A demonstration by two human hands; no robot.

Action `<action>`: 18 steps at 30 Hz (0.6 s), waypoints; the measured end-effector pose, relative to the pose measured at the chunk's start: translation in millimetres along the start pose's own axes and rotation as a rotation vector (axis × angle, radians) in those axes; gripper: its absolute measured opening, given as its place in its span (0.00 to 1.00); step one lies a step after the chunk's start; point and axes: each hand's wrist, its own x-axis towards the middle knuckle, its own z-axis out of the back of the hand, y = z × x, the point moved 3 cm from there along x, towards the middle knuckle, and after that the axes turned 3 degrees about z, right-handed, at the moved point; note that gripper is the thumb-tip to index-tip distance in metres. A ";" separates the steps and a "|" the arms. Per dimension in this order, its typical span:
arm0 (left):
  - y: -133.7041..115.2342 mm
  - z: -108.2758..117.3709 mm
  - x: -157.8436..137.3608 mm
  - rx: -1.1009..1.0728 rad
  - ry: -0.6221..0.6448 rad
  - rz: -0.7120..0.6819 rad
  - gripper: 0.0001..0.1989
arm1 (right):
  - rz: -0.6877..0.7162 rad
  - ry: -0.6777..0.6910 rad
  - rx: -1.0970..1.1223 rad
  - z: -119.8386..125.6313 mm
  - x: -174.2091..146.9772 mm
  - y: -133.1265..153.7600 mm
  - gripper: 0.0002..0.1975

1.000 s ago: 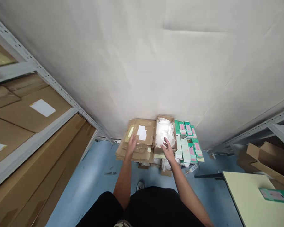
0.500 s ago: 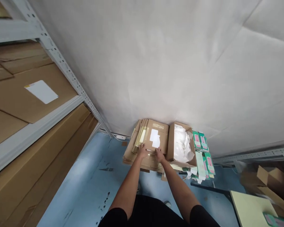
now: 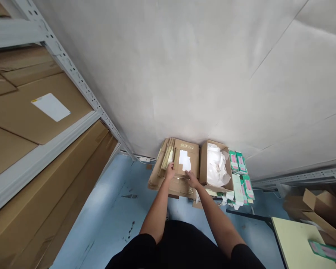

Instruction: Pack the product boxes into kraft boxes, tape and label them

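A flattened cardboard box (image 3: 191,157) with white paper labels lies on top of a stack of flat cardboard (image 3: 156,180) against the wall. My left hand (image 3: 170,172) is closed at its near left edge, beside several folded cardboard pieces (image 3: 168,154) standing at a slant. At the near right edge, my right hand (image 3: 192,179) grips the same box, its thumb and fingers partly hidden by the small scale. To the right stands an open carton (image 3: 204,164) filled with crumpled white sheets (image 3: 217,166).
Green and pink product boxes (image 3: 242,162) sit right of the carton. A metal shelf (image 3: 72,71) with large cartons rises on the left. At lower right are a pale yellow tabletop (image 3: 294,243) and an open cardboard box (image 3: 324,209). The floor (image 3: 109,209) is blue.
My left hand has gone from lying spread on the box's near edge to closing at its left corner. My right hand has stayed at the near edge. The view shifted slightly.
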 end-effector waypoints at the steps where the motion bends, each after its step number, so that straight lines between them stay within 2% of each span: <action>1: -3.7 7.8 -3.3 -0.019 0.011 -0.002 0.25 | 0.022 -0.042 0.060 5.3 -2.7 5.6 0.37; 4: -19.8 33.5 -20.7 -0.215 0.154 -0.036 0.27 | 0.101 -0.196 0.250 25.9 -10.5 21.1 0.38; 6: -35.4 48.2 -38.2 -0.286 0.235 -0.096 0.28 | 0.106 -0.281 0.381 42.3 -15.2 28.5 0.41; 10: -71.0 54.7 -76.1 -0.288 0.285 -0.174 0.32 | 0.091 -0.368 0.636 82.8 -28.4 37.3 0.51; 14: -100.3 28.4 -104.3 -0.254 0.313 -0.154 0.36 | 0.107 -0.431 0.700 139.5 -63.0 34.3 0.52; 18: -123.1 -24.6 -123.7 -0.212 0.369 -0.151 0.39 | 0.123 -0.456 0.861 203.0 -125.1 12.7 0.47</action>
